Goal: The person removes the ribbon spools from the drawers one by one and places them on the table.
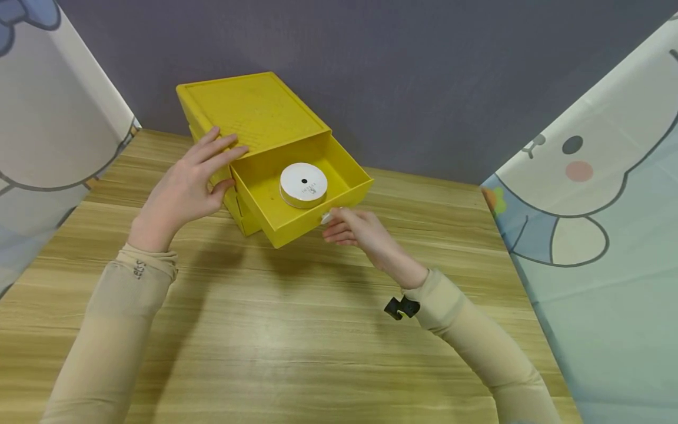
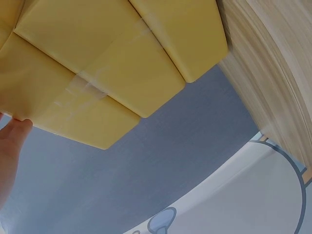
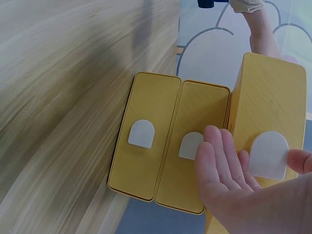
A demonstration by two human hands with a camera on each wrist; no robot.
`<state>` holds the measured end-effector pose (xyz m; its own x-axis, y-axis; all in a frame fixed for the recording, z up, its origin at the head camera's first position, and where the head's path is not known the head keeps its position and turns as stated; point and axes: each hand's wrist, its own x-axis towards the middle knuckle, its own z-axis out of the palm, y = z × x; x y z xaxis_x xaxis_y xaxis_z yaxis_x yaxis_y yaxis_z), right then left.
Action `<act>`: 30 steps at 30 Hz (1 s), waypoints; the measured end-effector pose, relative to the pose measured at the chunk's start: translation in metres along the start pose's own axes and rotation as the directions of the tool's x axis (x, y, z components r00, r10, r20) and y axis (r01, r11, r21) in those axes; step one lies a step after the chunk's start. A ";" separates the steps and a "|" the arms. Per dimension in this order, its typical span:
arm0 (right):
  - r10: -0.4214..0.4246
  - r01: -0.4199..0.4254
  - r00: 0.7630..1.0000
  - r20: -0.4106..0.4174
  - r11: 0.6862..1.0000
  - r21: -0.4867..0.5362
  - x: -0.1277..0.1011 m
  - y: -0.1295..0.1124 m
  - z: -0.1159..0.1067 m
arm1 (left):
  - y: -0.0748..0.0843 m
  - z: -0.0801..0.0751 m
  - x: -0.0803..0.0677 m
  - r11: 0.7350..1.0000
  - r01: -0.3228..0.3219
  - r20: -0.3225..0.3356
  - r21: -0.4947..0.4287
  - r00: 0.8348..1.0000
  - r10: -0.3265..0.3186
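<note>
A yellow drawer cabinet stands at the back of the table, its top drawer pulled well out. Inside the drawer lies a white-faced ribbon spool, flat, with a small dark hole in its centre. My right hand pinches the drawer's white tab handle between thumb and fingers. Across the cabinet's left top edge rests my left hand, fingers spread and fairly straight, thumb beside the drawer. Two lower drawers with white tabs are closed in the right wrist view.
The wood-grain table extends in front of the cabinet. A dark grey wall rises close behind it. Cartoon-printed cloths hang on both sides. Clear tape crosses the cabinet's side. A black device sits at the right wrist.
</note>
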<state>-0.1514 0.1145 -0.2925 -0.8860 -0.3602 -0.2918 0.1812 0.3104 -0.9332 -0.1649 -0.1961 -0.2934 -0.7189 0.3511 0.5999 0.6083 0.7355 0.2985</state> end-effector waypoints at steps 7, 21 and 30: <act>0.018 -0.017 1.000 0.018 0.999 -0.029 -0.001 -0.004 -0.003 | -0.002 0.001 0.000 1.000 -0.006 -0.004 -0.005 1.000 0.006; 0.128 -0.120 0.991 0.025 0.968 -0.221 -0.014 -0.030 -0.027 | -0.003 0.001 -0.001 1.000 -0.012 -0.011 -0.013 1.000 0.012; 0.133 -0.083 0.989 0.063 0.856 -0.510 -0.024 -0.060 -0.049 | -0.003 0.001 -0.001 1.000 -0.020 -0.011 -0.018 1.000 0.020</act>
<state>-0.1620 0.1476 -0.2198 -0.8253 -0.3703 -0.4263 0.0107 0.7445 -0.6676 -0.1664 -0.1981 -0.2957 -0.7027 0.3591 0.6142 0.6287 0.7175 0.2999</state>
